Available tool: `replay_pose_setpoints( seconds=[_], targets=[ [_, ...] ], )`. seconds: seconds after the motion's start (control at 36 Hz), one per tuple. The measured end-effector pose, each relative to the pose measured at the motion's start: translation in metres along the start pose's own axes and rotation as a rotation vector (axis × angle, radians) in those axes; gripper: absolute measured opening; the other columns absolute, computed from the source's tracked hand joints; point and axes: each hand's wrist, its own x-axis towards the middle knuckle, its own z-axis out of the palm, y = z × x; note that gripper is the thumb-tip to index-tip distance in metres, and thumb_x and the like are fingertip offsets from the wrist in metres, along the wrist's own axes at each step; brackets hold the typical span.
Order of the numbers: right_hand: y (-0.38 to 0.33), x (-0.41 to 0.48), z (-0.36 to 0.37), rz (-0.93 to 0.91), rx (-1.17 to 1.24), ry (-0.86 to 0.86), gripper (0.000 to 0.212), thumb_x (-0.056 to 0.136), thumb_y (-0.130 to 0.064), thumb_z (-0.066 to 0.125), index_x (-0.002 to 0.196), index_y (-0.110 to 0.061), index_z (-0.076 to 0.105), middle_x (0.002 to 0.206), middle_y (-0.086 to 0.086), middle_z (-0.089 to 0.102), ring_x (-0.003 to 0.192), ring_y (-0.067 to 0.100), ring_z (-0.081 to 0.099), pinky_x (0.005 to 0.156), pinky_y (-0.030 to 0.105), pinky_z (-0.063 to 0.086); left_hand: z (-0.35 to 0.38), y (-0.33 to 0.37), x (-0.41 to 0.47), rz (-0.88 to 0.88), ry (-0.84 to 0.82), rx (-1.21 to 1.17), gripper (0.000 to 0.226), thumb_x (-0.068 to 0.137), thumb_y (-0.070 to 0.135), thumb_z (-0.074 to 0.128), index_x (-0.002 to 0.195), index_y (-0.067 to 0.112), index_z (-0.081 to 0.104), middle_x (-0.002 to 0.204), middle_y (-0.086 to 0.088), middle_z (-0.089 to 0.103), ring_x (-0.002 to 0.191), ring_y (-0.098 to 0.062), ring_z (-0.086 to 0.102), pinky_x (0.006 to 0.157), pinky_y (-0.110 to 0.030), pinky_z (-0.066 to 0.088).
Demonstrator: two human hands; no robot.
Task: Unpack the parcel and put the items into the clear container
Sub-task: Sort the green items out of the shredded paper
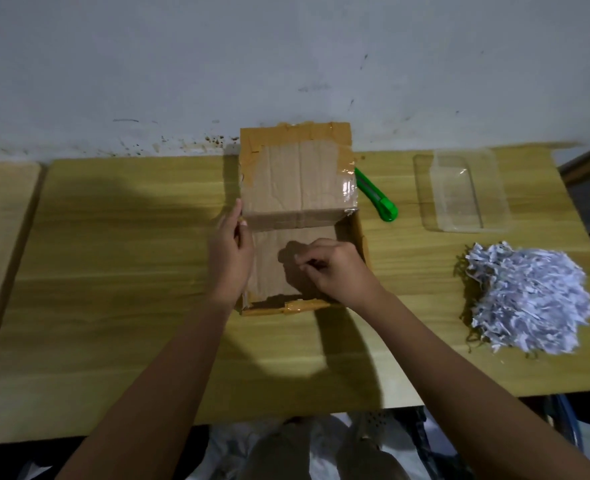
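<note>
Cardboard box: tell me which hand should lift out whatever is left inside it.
Right, probably. The right hand is already inside the open cardboard box, fingers pinched, and nearer the clear container. The left hand rests on the box's left wall, steadying it.

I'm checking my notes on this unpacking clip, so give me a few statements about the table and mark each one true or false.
1. The green utility knife lies to the right of the cardboard box. True.
2. The clear container is full of shredded paper. False: it looks empty; the shredded paper sits in a pile on the table.
3. The right hand reaches inside the box. True.
4. The left hand holds the knife. False: it rests at the box's left edge.
5. The box is closed. False: its flap is raised.
</note>
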Motion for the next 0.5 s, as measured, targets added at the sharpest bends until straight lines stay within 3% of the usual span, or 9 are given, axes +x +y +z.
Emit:
replay_pose_setpoints(
  seconds=[0.06, 0.14, 0.22, 0.31, 0.39, 0.44, 0.5],
  targets=[
    [0.000, -0.009, -0.016, -0.006, 0.035, 0.077, 0.017, 0.077, 0.000, 0.068, 0.092, -0.006, 0.073, 0.093, 0.006, 0.071, 0.084, 0.007, 0.062, 0.080, 0.015, 0.051, 0.002, 0.004, -0.001, 0.051, 0.072, 0.135, 0.036, 0.095, 0.011, 0.044, 0.130, 0.007, 0.050, 0.123, -0.014, 0.058, 0.109, -0.024, 0.056, 0.094, -0.026, 0.043],
    [0.006, -0.027, -0.047, 0.019, 0.080, 0.184, 0.015, 0.078, 0.000, 0.067, 0.091, -0.005, 0.073, 0.090, 0.007, 0.070, 0.082, 0.011, 0.064, 0.076, 0.009, 0.050, 0.009, 0.017, -0.006, 0.139, 0.204, 0.220, 0.032, 0.088, -0.001, 0.050, 0.119, -0.005, 0.055, 0.119, -0.022, 0.057, 0.112, -0.034, 0.055, 0.098, -0.031, 0.042],
    [0.025, -0.054, -0.085, 0.085, 0.093, 0.280, 0.014, 0.081, -0.002, 0.066, 0.093, -0.006, 0.072, 0.089, 0.006, 0.069, 0.077, 0.008, 0.063, 0.072, 0.008, 0.051, 0.029, 0.050, -0.017, 0.190, 0.218, 0.203, 0.036, 0.085, -0.006, 0.049, 0.120, -0.007, 0.054, 0.125, -0.025, 0.054, 0.121, -0.036, 0.049, 0.107, -0.032, 0.036],
    [0.057, -0.092, -0.125, 0.165, 0.047, 0.404, 0.011, 0.082, 0.000, 0.066, 0.091, -0.004, 0.071, 0.087, 0.008, 0.065, 0.070, 0.006, 0.062, 0.068, 0.004, 0.048, 0.067, 0.103, -0.039, 0.187, 0.119, 0.100, 0.037, 0.088, -0.001, 0.045, 0.124, 0.004, 0.056, 0.129, -0.014, 0.055, 0.121, -0.023, 0.051, 0.106, -0.030, 0.039],
    [0.094, -0.135, -0.162, 0.285, -0.001, 0.533, 0.009, 0.081, 0.000, 0.066, 0.088, -0.004, 0.071, 0.087, 0.009, 0.063, 0.070, 0.008, 0.061, 0.067, 0.004, 0.047, 0.115, 0.146, -0.073, 0.276, -0.044, 0.004, 0.033, 0.089, 0.004, 0.049, 0.119, 0.013, 0.060, 0.125, -0.003, 0.059, 0.111, -0.015, 0.055, 0.094, -0.019, 0.038],
    [0.116, -0.163, -0.182, 0.331, -0.036, 0.584, 0.008, 0.082, -0.004, 0.066, 0.089, -0.005, 0.070, 0.090, 0.009, 0.064, 0.074, 0.013, 0.064, 0.070, 0.015, 0.053, 0.154, 0.163, -0.093, 0.343, -0.194, -0.037, 0.031, 0.087, 0.002, 0.049, 0.115, 0.008, 0.062, 0.120, -0.008, 0.062, 0.110, -0.022, 0.057, 0.090, -0.014, 0.035],
    [0.136, -0.184, -0.197, 0.357, -0.088, 0.562, 0.013, 0.083, -0.008, 0.066, 0.096, -0.007, 0.069, 0.098, 0.009, 0.065, 0.087, 0.021, 0.064, 0.077, 0.033, 0.055, 0.192, 0.174, -0.114, 0.382, -0.363, -0.094, 0.033, 0.088, 0.008, 0.046, 0.118, 0.006, 0.060, 0.121, -0.011, 0.061, 0.113, -0.024, 0.056, 0.097, -0.019, 0.035]
  ],
)
